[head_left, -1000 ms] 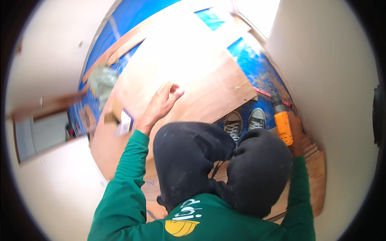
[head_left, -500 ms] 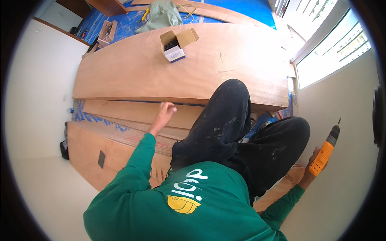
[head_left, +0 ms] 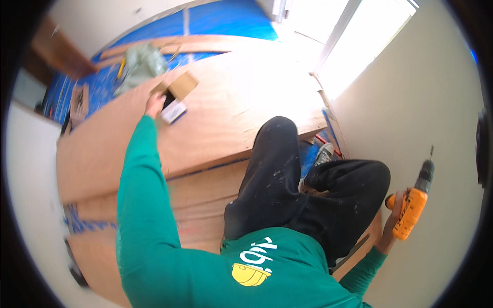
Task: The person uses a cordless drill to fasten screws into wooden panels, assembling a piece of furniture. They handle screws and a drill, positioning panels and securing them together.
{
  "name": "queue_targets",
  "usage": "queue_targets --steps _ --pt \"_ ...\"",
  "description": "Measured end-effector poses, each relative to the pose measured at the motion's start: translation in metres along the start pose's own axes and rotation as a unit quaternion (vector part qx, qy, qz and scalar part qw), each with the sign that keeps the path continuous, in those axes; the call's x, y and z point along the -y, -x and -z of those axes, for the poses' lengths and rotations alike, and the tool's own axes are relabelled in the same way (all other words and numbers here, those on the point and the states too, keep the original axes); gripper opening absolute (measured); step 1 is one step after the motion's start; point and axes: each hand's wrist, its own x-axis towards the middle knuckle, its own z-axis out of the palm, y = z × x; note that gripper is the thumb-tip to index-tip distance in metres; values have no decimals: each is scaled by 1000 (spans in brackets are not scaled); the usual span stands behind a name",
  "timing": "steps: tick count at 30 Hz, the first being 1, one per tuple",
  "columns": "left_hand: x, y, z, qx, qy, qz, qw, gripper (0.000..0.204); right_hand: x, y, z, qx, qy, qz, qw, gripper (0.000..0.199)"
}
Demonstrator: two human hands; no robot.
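Note:
In my right hand (head_left: 395, 213) is an orange and black cordless drill (head_left: 413, 211), held by its grip with the bit pointing up beside the wall. My left arm is stretched forward, and my left hand (head_left: 153, 106) is at the left edge of a small open cardboard box (head_left: 174, 112). Its fingers are blurred and partly hidden at the box's mouth. Dark contents show inside the box, whose brown flaps stand open. The box rests on a large wooden panel (head_left: 215, 120).
Wooden boards (head_left: 205, 187) lie between the panel and me. Past the panel, a grey-green plastic bag (head_left: 143, 64) and a wooden tray (head_left: 79, 105) sit on blue floor sheeting (head_left: 226, 23). A pale wall (head_left: 411, 102) stands close on my right.
My left hand has moved from above the near boards forward to the box. My view has turned. The drill stays in my right hand.

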Motion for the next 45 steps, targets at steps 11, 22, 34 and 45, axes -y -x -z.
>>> queue_targets --steps 11,22,34,45 --pt "13 -5 4 2 -150 -110 983 27 -18 11 6 64 166 -34 984 19" --pt "12 -5 16 -182 -265 -192 927 20 -23 -9 -18 131 43 -47 989 25" --pt "-287 124 14 -77 265 -199 940 36 -67 -36 0 86 119 -7 989 22" --pt "-455 374 -251 442 331 -36 833 45 -123 -84 5 167 -23 13 986 34"
